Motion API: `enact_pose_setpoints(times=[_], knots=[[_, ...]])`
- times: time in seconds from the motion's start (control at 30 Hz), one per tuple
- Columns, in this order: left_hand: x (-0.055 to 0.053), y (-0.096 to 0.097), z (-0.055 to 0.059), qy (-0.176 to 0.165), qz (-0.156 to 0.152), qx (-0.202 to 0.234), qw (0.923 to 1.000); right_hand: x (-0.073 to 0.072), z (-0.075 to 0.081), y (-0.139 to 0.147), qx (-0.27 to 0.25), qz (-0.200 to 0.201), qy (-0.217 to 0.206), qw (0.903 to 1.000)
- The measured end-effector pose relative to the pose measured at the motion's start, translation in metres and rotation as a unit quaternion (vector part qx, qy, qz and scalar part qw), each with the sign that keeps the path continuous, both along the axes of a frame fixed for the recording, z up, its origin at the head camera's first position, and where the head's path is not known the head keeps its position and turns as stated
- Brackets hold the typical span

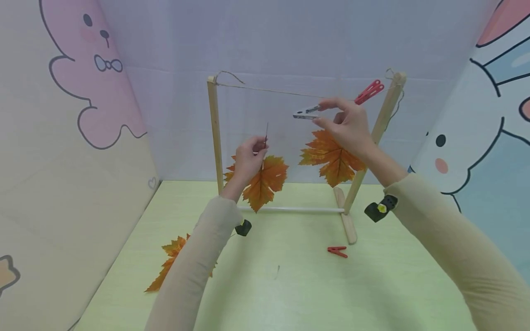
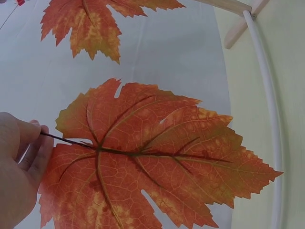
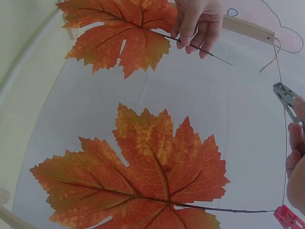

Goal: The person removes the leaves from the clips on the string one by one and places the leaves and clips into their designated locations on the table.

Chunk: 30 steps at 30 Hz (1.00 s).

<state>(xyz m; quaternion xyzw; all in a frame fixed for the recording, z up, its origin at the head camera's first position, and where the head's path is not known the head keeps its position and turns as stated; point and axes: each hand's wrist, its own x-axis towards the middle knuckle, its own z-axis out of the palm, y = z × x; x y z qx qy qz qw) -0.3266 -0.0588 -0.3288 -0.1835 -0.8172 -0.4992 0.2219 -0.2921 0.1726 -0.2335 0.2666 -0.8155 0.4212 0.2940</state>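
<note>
My left hand [image 1: 250,158] pinches the dark stem of an orange artificial maple leaf [image 2: 143,138], the blade hanging below the fingers and the stem's thin tip pointing up. Between thumb and fingertips of my right hand [image 1: 352,126] is a grey clothespin [image 1: 305,113], its nose pointing left just under the twine [image 1: 269,90]. A red clothespin [image 1: 370,92] sits on the twine near the right post. From it a second orange leaf [image 3: 157,176] hangs by its stem, partly behind my right hand in the head view.
The twine runs between two wooden posts [image 1: 214,133] joined low by a white rod [image 1: 294,210]. On the table [image 1: 298,299] lie another red clothespin [image 1: 337,251], a scrap of fibre [image 1: 278,271] and, partly under my left sleeve, another orange leaf [image 1: 174,250].
</note>
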Motion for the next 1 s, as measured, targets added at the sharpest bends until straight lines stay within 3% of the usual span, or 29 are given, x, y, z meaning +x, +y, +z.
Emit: enact_pose_setpoints(times=[0.17, 0.27, 0.37, 0.73, 1.0], knots=[[-0.002, -0.007, -0.006, -0.007, 0.003, -0.010, 0.9999, 0.013, 0.000, -0.001, 0.016, 0.006, 0.003, 0.9999], [-0.002, -0.012, -0.009, -0.009, 0.004, -0.013, 0.9999, 0.013, -0.005, 0.002, 0.017, 0.011, -0.011, 0.9997], [-0.001, -0.014, -0.011, -0.012, 0.006, -0.015, 0.9998, 0.003, -0.016, 0.009, 0.012, 0.015, -0.032, 0.9993], [0.002, -0.021, -0.023, -0.020, 0.006, -0.027, 0.9994, 0.003, -0.031, 0.018, 0.027, 0.023, -0.040, 0.9986], [0.002, -0.025, -0.031, -0.041, 0.004, -0.036, 0.9985, 0.005, -0.044, 0.027, 0.052, 0.001, -0.045, 0.9977]])
